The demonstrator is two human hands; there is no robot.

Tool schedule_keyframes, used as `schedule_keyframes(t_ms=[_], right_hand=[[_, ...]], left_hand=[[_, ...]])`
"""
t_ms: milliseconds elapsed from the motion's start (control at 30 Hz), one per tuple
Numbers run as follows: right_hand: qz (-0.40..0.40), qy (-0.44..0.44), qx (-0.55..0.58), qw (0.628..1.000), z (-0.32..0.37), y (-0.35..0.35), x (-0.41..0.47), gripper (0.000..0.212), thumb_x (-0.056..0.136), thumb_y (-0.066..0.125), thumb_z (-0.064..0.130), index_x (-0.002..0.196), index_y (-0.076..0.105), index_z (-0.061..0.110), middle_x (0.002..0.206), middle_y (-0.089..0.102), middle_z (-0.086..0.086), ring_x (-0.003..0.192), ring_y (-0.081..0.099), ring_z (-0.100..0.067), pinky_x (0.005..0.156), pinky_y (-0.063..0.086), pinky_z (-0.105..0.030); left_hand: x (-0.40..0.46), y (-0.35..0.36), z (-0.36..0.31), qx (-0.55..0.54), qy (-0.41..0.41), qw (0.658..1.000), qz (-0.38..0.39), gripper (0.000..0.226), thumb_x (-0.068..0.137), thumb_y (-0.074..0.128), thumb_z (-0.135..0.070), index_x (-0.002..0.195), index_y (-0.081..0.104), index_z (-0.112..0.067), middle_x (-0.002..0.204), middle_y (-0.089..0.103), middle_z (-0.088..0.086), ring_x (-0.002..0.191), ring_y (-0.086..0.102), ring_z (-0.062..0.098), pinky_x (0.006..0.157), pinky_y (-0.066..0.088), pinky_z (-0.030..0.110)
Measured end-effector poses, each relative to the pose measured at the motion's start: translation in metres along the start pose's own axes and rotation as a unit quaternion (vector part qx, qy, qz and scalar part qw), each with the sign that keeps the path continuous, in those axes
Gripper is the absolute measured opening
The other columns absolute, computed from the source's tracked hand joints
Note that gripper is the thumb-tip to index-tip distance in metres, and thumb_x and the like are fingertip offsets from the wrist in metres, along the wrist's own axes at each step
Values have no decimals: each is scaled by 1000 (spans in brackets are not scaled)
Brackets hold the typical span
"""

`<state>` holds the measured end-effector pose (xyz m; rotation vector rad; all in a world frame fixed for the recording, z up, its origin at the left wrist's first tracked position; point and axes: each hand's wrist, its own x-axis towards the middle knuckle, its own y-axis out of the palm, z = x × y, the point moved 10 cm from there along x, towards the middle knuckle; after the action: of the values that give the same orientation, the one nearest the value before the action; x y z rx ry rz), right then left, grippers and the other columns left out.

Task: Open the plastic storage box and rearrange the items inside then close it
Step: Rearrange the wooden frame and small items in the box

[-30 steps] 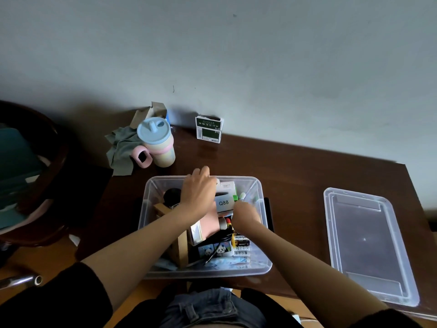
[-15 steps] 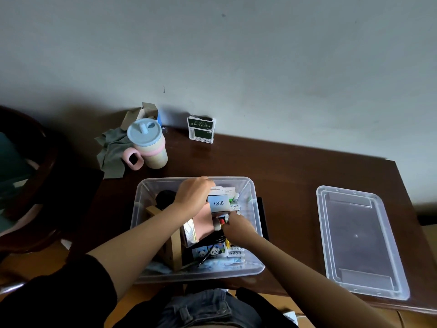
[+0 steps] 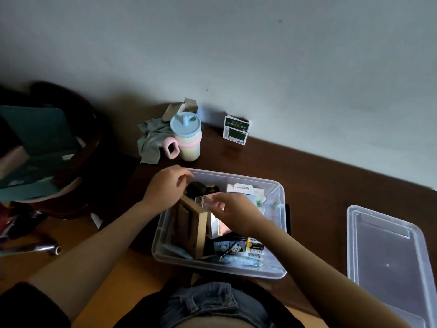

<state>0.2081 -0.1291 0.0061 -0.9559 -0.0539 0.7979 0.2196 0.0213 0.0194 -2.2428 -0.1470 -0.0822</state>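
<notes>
Right hand [image 3: 233, 209] pinching a small clear plastic case [image 3: 203, 201] at its top edge, fingers curled round it, above the middle of the open transparent plastic storage box [image 3: 279, 192]; left hand [image 3: 166, 189] at the far left corner of the box, fingers loosely curled near a dark round object [image 3: 197, 187], not possible to tell whether holding anything; just below both hands a light wooden frame [image 3: 197, 229] standing upright on its edge, a pink flat packet [image 3: 216, 227] leaning beside it; at the near end small packets with panda pictures [image 3: 228, 247] and a battery pack [image 3: 255, 246]; box standing at the near edge of the dark brown wooden table [image 3: 319, 185], its clear lid [image 3: 387, 252] lying flat well apart to the right; pastel cup with blue lid and pink handle [image 3: 186, 138], grey cloth [image 3: 151, 143] and small green-and-white carton [image 3: 236, 130] near the wall.

Risk, as a judgement: upright frame likely to tip onto the packets if knocked by a wrist; clear case held only by fingertips, so possibly slipping down between items; box close to the table edge, so a hard push perhaps sliding it off.

Compared with half a second before: right hand risen from the low red-capped items to the clear case; left hand moved off the white Q88 box toward the far left corner; lid unchanged in place.
</notes>
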Motion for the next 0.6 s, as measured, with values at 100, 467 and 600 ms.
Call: schedule_keyframes(t_ms=[100, 467, 600], right_hand=[[-39, -54, -183, 981, 29, 17, 18, 39, 89, 49, 50, 100, 65, 17, 107, 60, -4, 104, 50, -21, 86, 42, -35], [41, 53, -229, 971, 18, 47, 60, 47, 83, 59, 48, 106, 65, 8, 117, 54, -11, 116, 43, -28, 94, 39, -37], [-35, 109, -66, 991, 0, 11, 49, 35, 82, 59, 40, 73, 66, 7, 73, 60, -6, 73, 57, -22, 58, 38, -27]], left_hand=[[-15, -3, 14, 10, -16, 1000, 14, 20, 87, 56, 1, 95, 73, -8, 93, 67, 6, 89, 61, 18, 76, 40, 22], [-36, 2, 25, -50, 0, 997, 53, 32, 91, 48, 5, 111, 68, -9, 109, 62, 5, 106, 55, 15, 96, 43, 26], [-31, -7, 37, -165, -53, 985, 4, 27, 99, 44, -10, 121, 60, -8, 115, 60, 7, 110, 56, 13, 95, 44, 25]])
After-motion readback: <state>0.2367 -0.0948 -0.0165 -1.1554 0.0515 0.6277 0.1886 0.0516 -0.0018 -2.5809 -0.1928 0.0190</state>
